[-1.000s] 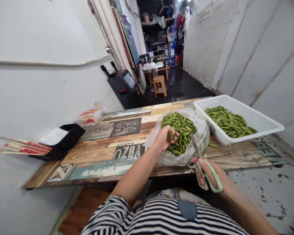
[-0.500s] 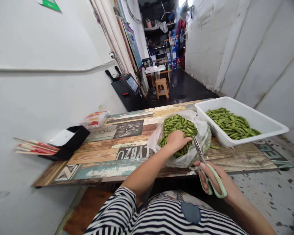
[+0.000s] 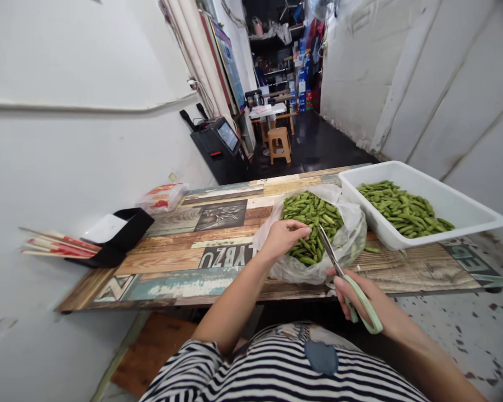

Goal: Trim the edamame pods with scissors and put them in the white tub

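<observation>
Green edamame pods (image 3: pixel 312 209) fill a clear plastic bag (image 3: pixel 352 215) that stands with its mouth wide on the table. Over the left part of the pods is my left hand (image 3: pixel 285 237), thumb and fingers pinched together. Whatever is between those fingertips is too small or hidden to make out. In my right hand (image 3: pixel 373 301) is a pair of scissors (image 3: pixel 330 248) with pale green handles, held at the near right side of the bag. Its blades point up and away over the pods, their tips a little right of my left fingertips.
A white plastic tub (image 3: pixel 473 219) with more pods stands right of the bag on the wood-patterned table (image 3: pixel 163 259). One loose pod (image 3: pixel 371 249) lies between them. Farther left are a black holder (image 3: pixel 129 229) with chopsticks and a red-and-clear packet (image 3: pixel 163 196).
My left hand has moved left, away from the scissor tips, its fingers still pinched. The scissors remain in my right hand, their tips slightly farther left and up. The camera view has shifted slightly.
</observation>
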`<move>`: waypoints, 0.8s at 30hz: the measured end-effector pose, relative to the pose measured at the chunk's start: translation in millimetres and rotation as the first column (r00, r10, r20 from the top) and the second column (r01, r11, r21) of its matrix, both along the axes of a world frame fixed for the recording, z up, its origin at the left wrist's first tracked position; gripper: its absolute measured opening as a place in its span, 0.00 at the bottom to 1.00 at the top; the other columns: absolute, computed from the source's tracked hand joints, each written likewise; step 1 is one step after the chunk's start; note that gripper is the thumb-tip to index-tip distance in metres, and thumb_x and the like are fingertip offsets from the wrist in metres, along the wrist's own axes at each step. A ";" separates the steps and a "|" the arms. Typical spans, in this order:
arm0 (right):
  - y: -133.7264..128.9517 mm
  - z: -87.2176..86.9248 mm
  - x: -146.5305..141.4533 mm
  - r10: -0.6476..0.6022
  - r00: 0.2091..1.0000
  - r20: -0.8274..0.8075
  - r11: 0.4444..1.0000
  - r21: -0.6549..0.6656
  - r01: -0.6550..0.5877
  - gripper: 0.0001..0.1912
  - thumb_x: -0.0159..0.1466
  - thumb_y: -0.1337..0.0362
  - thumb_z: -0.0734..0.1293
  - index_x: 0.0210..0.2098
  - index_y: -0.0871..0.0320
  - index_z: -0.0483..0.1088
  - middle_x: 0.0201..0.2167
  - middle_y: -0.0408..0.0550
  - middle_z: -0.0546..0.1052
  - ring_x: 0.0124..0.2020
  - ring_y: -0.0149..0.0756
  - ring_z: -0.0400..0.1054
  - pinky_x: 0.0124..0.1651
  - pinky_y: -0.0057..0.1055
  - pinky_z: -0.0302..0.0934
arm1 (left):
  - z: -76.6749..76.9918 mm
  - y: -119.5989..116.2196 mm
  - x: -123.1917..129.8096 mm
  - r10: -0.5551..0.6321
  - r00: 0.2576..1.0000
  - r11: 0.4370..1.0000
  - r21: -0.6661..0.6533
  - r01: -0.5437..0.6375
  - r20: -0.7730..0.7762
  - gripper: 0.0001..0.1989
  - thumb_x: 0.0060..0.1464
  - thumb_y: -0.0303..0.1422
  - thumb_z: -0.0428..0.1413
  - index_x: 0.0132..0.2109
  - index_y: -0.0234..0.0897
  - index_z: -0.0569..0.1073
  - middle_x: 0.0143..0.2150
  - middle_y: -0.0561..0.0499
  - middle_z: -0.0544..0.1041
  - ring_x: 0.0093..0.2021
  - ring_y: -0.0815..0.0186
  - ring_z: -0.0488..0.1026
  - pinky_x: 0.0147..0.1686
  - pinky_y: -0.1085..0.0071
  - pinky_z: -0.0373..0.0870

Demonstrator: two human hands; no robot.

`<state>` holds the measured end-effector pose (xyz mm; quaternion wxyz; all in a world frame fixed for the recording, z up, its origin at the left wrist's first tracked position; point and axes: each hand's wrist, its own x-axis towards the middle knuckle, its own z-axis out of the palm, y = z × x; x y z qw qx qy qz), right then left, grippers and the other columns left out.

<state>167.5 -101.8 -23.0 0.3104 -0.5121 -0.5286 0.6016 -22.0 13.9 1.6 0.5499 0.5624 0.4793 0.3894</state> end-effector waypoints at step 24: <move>4.6 -11.9 -6.9 -0.022 0.999 -0.043 1.000 0.017 0.023 0.26 0.63 0.42 0.58 0.47 0.57 0.61 0.20 0.36 0.64 0.18 0.29 0.62 0.20 0.26 0.60 | 2.4 -14.9 11.4 -0.074 0.984 0.978 -0.180 0.104 0.163 0.19 0.40 0.42 0.64 0.32 0.33 0.67 0.24 0.55 0.72 0.16 0.80 0.56 0.17 0.78 0.45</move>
